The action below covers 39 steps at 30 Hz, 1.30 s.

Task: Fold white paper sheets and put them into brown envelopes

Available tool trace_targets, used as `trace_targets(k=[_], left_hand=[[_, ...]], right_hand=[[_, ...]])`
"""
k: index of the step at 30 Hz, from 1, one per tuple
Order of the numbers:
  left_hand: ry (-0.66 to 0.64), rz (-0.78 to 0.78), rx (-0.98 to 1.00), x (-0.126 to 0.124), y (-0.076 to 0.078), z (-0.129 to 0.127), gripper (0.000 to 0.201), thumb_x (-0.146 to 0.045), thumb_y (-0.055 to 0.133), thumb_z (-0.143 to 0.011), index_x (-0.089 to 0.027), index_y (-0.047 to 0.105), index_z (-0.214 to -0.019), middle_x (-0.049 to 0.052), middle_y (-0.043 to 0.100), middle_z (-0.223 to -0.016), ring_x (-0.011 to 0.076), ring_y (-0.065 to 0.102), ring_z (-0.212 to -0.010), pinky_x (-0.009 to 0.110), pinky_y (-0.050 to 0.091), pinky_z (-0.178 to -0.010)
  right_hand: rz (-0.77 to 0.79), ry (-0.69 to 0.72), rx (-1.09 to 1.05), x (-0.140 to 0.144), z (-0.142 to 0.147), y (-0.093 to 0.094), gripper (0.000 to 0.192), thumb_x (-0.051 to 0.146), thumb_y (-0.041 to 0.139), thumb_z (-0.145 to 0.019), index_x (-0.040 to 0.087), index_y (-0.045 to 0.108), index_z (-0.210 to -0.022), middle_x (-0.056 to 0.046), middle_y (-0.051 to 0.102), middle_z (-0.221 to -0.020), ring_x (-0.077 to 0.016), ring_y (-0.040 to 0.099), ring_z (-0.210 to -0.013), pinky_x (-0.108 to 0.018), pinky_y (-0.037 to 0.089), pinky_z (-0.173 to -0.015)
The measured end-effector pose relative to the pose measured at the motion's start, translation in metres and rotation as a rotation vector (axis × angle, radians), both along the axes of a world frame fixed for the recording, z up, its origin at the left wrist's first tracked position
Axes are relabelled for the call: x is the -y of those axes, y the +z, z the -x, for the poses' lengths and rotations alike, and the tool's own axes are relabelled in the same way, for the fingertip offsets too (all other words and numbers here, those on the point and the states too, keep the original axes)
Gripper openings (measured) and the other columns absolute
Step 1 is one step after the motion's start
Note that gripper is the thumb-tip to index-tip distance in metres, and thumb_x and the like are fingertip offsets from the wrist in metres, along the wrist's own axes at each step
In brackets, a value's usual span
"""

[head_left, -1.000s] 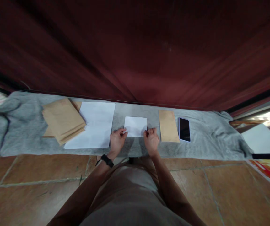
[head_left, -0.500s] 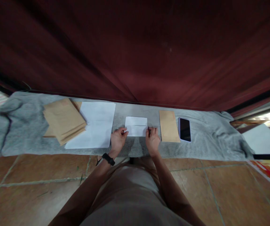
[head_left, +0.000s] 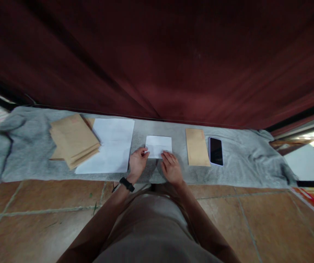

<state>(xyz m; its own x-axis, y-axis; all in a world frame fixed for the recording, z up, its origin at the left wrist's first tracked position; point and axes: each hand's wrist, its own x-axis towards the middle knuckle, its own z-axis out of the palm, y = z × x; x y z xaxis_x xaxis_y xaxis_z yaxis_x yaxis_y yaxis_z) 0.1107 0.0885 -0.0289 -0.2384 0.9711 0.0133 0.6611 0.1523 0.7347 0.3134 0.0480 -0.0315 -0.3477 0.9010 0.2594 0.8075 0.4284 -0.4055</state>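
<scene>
Folded white sheet (head_left: 158,146) held down on the grey cloth (head_left: 236,164).
Head view: its near-left corner is pinched by the left hand (head_left: 137,163); the right hand (head_left: 170,168) is laid flat, fingers spread, on its near edge. It lies between the white paper (head_left: 110,148) and the brown envelope (head_left: 196,147).

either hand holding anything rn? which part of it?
Both hands are on the folded white paper, which lies flat on the grey cloth. Left hand pinches its near-left corner; right hand presses its near edge. Nothing is lifted.
</scene>
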Motion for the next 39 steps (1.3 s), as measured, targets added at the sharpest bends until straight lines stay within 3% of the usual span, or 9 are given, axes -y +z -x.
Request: trace_targets(k=[13,17,21,31,39], left_hand=[[-0.025,-0.045,0.131,0.004,0.001,0.005,0.022,-0.037,0.066,-0.091,-0.021,0.073,-0.104,0.003,0.073,-0.081,0.0194,0.069,-0.072,0.030,0.051,-0.068],[-0.055,-0.057,0.180,0.009,0.000,0.009,0.019,-0.029,0.068,-0.086,-0.022,0.073,-0.104,0.002,0.073,-0.083,0.0190,0.070,-0.074,0.031,0.055,-0.072],[-0.043,-0.035,0.174,0.007,0.000,0.007,0.018,-0.020,0.066,-0.085,-0.021,0.073,-0.102,0.002,0.073,-0.083,0.0198,0.070,-0.076,0.032,0.055,-0.074],[0.001,0.014,0.136,-0.004,-0.002,0.005,0.019,-0.023,0.067,-0.086,-0.020,0.074,-0.104,0.003,0.072,-0.080,0.0195,0.069,-0.074,0.030,0.052,-0.071],[-0.003,0.064,0.121,-0.008,0.002,0.002,0.019,-0.023,0.065,-0.088,-0.020,0.074,-0.105,0.004,0.075,-0.086,0.0210,0.070,-0.079,0.030,0.052,-0.072]], right_hand=[[0.046,-0.057,0.053,-0.006,0.005,-0.002,0.045,0.027,0.043,-0.106,0.017,0.051,-0.150,-0.010,0.051,-0.156,-0.0237,0.041,-0.148,-0.046,0.036,-0.122],[0.047,-0.070,0.055,-0.008,0.006,-0.001,0.045,0.027,0.041,-0.107,0.017,0.051,-0.150,-0.010,0.050,-0.157,-0.0236,0.040,-0.149,-0.045,0.035,-0.123],[0.033,-0.083,0.063,-0.010,0.007,-0.002,0.046,0.029,0.041,-0.108,0.016,0.050,-0.151,-0.011,0.047,-0.159,-0.0241,0.039,-0.150,-0.045,0.034,-0.123],[-0.076,-0.052,0.069,-0.005,0.004,-0.002,0.050,0.032,0.044,-0.106,0.017,0.047,-0.154,-0.009,0.040,-0.163,-0.0277,0.030,-0.154,-0.051,0.026,-0.127],[-0.058,-0.024,0.085,-0.006,0.004,-0.003,0.050,0.032,0.045,-0.105,0.018,0.048,-0.153,-0.010,0.044,-0.161,-0.0259,0.032,-0.153,-0.050,0.027,-0.126]])
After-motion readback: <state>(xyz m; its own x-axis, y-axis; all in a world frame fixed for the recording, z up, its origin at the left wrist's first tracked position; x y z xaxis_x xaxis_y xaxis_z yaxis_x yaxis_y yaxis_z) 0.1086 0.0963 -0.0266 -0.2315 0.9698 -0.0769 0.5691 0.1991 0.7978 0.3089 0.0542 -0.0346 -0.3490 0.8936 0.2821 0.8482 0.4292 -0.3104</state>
